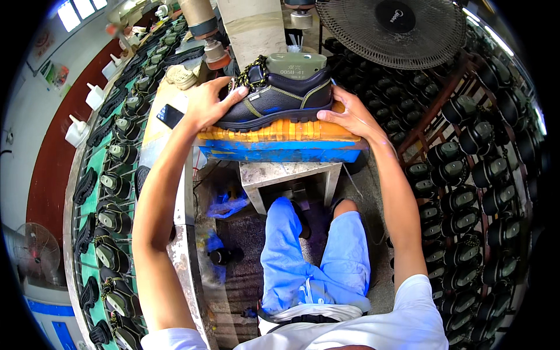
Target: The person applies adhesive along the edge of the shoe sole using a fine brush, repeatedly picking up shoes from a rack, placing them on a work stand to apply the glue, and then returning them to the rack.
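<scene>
Black shoe point(286, 100) lay sole-down on yellow pad point(280, 132), its shape presumably kept by green last point(315, 60). My left hand point(205, 105) held toe end, far fingers hidden, contact uncertain; my right hand point(353, 118) cupped heel, thumb at sole, seemingly to steady shoe lengthwise.

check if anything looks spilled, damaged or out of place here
Two things look slightly off: crumpled plastic lies on the floor left of the small stand, like stray litter, and the blue base under the yellow pad is scuffed and stained. The shoe held by the left hand and right hand sits upright, with no damage visible.
</scene>
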`<state>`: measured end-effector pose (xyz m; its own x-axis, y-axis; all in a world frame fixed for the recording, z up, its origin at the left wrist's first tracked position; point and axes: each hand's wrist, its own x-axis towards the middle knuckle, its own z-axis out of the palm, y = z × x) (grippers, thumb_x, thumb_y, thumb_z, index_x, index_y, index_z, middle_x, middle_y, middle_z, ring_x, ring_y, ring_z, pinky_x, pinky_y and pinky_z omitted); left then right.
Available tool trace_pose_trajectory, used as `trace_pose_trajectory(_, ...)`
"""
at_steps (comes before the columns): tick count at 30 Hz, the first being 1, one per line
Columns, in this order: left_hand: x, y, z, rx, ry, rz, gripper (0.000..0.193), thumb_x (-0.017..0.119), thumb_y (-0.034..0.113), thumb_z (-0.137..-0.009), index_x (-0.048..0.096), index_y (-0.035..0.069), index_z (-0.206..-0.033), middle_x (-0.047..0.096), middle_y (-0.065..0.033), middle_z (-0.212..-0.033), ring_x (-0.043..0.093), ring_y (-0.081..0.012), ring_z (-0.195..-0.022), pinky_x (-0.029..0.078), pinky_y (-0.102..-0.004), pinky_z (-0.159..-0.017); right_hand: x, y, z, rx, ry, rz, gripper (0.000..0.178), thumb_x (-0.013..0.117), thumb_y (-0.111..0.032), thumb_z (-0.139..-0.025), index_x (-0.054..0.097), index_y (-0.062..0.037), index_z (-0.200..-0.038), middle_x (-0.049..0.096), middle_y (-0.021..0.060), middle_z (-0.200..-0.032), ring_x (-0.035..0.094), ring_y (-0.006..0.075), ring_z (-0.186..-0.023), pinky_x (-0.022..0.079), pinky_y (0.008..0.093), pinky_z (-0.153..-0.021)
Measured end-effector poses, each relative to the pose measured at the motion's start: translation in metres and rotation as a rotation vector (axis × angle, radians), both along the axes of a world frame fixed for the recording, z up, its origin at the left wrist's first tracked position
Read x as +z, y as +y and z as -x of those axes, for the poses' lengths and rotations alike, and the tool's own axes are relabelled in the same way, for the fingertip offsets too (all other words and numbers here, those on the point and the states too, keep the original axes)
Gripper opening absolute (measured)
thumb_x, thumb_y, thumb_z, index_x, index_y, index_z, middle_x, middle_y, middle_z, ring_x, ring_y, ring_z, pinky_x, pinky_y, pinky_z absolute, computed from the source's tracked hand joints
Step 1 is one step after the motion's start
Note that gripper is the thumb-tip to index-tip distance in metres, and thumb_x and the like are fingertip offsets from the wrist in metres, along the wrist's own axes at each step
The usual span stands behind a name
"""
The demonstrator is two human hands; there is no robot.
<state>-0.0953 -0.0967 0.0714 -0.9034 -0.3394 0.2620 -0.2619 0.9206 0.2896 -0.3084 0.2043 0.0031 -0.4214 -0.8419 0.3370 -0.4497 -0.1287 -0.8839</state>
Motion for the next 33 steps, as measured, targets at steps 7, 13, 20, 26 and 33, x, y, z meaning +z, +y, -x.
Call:
trace_pose_trajectory(7, -0.015, -0.032, -0.051, -0.263, 0.182, -0.68, 0.093, 0.089, 0.035, -0.08, 0.047, 0.009, -0.159, 0.057, -0.0105, -0.151, 0.053, -0.022, -0.138, 0.037, -0.0387, -0.119, -0.003, 0.003, 0.009, -0.003, -0.072, 0.014, 0.07, 0.07, -0.042, -0.102, 0.05, 0.004, -0.15, 0.061, 0.016, -0.145, 0.056, 0.0237, -0.133, 0.041, 0.0382, -0.116)
trace_pose_trajectory(13, -0.03, -0.036, -0.049, -0.324, 0.251, -0.826, 0.091, 0.09, 0.014, -0.079, 0.046, 0.005, -0.158, 0.062, -0.0079, -0.144, 0.06, -0.0189, -0.127, 0.045, -0.0346, -0.113, -0.001, 0.002, 0.006, -0.032, -0.071, 0.011, 0.065, 0.074, -0.042, -0.1, 0.058, 0.003, -0.144, 0.067, 0.0146, -0.137, 0.06, 0.0219, -0.127, 0.044, 0.0378, -0.113)
trace_pose_trajectory(20, -0.028, -0.038, -0.05, -0.333, 0.243, -0.863, 0.097, 0.092, 0.012, -0.075, 0.043, 0.0, -0.158, 0.059, -0.0118, -0.145, 0.058, -0.0204, -0.131, 0.044, -0.0342, -0.116, -0.002, -0.001, -0.001, -0.069, -0.07, -0.001, 0.059, 0.075, -0.038, -0.098, 0.062, 0.0031, -0.139, 0.071, 0.0145, -0.129, 0.066, 0.0213, -0.119, 0.048, 0.0382, -0.109)
trace_pose_trajectory(26, -0.03, -0.041, -0.05, -0.37, 0.214, -0.797, 0.112, 0.096, 0.012, -0.066, 0.038, 0.001, -0.161, 0.055, -0.0127, -0.151, 0.054, -0.0228, -0.139, 0.036, -0.0364, -0.122, -0.003, -0.001, 0.001, -0.093, -0.036, 0.014, 0.06, 0.075, -0.039, -0.098, 0.063, 0.0037, -0.138, 0.072, 0.0171, -0.129, 0.066, 0.023, -0.12, 0.048, 0.0399, -0.108)
trace_pose_trajectory(33, -0.028, -0.039, -0.054, -0.31, 0.201, -0.847, 0.109, 0.092, -0.002, -0.061, 0.044, 0.004, -0.159, 0.059, -0.0083, -0.147, 0.058, -0.0201, -0.131, 0.04, -0.0348, -0.119, -0.005, -0.001, 0.002, -0.122, 0.034, -0.027, 0.063, 0.073, -0.044, -0.098, 0.062, 0.003, -0.139, 0.072, 0.0174, -0.129, 0.065, 0.0236, -0.121, 0.048, 0.0417, -0.108)
